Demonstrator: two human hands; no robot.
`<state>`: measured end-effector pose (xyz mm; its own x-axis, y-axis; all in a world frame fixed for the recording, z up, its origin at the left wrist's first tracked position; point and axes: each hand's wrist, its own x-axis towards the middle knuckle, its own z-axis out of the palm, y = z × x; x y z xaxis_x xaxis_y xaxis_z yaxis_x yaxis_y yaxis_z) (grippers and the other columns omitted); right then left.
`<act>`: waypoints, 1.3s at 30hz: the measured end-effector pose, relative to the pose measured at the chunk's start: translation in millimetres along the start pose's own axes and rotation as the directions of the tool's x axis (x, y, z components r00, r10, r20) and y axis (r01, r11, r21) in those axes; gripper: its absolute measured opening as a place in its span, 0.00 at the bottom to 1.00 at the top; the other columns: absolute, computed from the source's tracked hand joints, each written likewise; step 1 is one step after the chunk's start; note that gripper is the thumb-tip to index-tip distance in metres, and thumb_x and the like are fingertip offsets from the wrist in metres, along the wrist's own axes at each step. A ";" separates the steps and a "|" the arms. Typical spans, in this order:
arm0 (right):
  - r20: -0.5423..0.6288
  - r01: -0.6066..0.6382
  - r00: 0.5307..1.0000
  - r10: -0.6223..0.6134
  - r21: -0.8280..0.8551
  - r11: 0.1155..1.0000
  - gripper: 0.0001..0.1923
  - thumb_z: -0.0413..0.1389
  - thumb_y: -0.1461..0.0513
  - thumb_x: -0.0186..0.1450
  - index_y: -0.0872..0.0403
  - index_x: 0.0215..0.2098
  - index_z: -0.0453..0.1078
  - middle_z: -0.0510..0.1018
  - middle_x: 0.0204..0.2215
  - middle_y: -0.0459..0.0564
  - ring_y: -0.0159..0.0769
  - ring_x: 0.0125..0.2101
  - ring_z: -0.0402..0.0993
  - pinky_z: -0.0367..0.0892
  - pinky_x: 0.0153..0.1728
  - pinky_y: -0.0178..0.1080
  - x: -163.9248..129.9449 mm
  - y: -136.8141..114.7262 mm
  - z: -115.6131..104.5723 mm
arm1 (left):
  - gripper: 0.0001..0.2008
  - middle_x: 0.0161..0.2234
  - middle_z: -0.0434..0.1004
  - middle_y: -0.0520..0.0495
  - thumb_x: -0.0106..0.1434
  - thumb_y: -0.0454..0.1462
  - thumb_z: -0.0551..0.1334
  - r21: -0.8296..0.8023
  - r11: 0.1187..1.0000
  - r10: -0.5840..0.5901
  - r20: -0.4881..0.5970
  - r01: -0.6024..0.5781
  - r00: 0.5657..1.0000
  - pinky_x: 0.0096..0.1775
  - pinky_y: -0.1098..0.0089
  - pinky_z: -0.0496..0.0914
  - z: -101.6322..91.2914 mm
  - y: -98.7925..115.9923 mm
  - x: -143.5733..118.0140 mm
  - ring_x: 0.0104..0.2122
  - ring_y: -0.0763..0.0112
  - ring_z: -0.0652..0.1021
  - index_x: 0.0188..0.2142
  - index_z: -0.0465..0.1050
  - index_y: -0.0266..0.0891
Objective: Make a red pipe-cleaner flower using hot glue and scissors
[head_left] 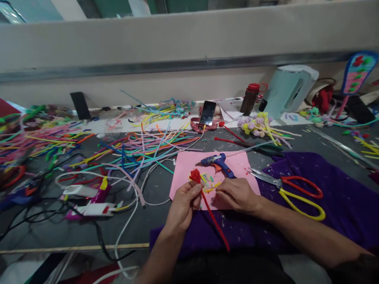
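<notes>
A red pipe-cleaner stem topped with a small red flower (196,176) is gripped by the left hand (184,204) at lower centre of the frame. The right hand (235,194) is rested, fingers curled, on scattered coloured scraps (211,182) on a pink paper sheet (185,169). A blue glue gun (218,162) is laid just above.

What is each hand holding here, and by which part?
The left hand grips a red pipe-cleaner flower by its stem just below the head. The right hand rests on pink paper, holding nothing visible.

Two bare forearms, sleeveless to the frame edge. The left hand (184,205) and right hand (237,195) carry no gloves, rings or watch. Dark garment at lower edge.
</notes>
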<state>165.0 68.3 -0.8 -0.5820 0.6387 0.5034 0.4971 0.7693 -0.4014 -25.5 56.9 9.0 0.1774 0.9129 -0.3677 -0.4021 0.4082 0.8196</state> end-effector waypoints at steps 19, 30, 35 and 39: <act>0.150 0.077 0.986 -0.065 -0.072 0.994 0.07 0.48 0.62 0.62 0.53 0.33 0.67 0.72 0.23 0.48 0.31 0.24 0.67 0.57 0.26 0.36 3.1 0.4 3.5 | 0.08 0.21 0.62 0.52 0.46 0.38 0.64 -0.241 0.955 -0.206 -0.131 0.170 0.970 0.20 0.78 0.58 -14.1 -6.1 -12.9 0.19 0.81 0.62 0.22 0.66 0.37; 0.019 0.134 0.991 -0.133 -0.152 0.979 0.09 0.46 0.60 0.62 0.54 0.28 0.64 0.68 0.21 0.45 0.30 0.22 0.63 0.53 0.22 0.35 -2.2 1.4 4.1 | 0.05 0.16 0.57 0.55 0.53 0.36 0.61 -0.086 0.993 -0.089 -0.087 0.081 0.992 0.16 0.80 0.51 -4.5 -3.3 -0.8 0.14 0.85 0.53 0.27 0.69 0.34; -0.023 0.111 0.993 -0.115 -0.133 0.985 0.08 0.46 0.61 0.62 0.55 0.29 0.64 0.69 0.22 0.45 0.30 0.24 0.64 0.55 0.24 0.35 -2.9 -3.1 -1.2 | 0.07 0.13 0.56 0.56 0.52 0.37 0.62 0.014 0.997 -0.070 -0.077 0.071 0.995 0.17 0.80 0.51 2.1 -5.2 1.5 0.14 0.84 0.55 0.27 0.69 0.33; -0.052 0.105 0.992 -0.114 -0.143 0.984 0.07 0.47 0.62 0.62 0.55 0.30 0.65 0.70 0.23 0.46 0.30 0.24 0.64 0.54 0.24 0.35 -2.8 -4.0 -3.2 | 0.08 0.14 0.57 0.56 0.51 0.38 0.62 0.031 0.999 -0.042 -0.057 0.044 0.998 0.18 0.80 0.51 2.0 -5.8 -1.1 0.14 0.85 0.56 0.28 0.69 0.33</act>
<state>166.7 63.3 1.9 -0.6004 0.5455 0.5848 0.5202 0.8218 -0.2324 -21.5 53.5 5.5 0.1432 0.8932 -0.4263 -0.3659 0.4480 0.8157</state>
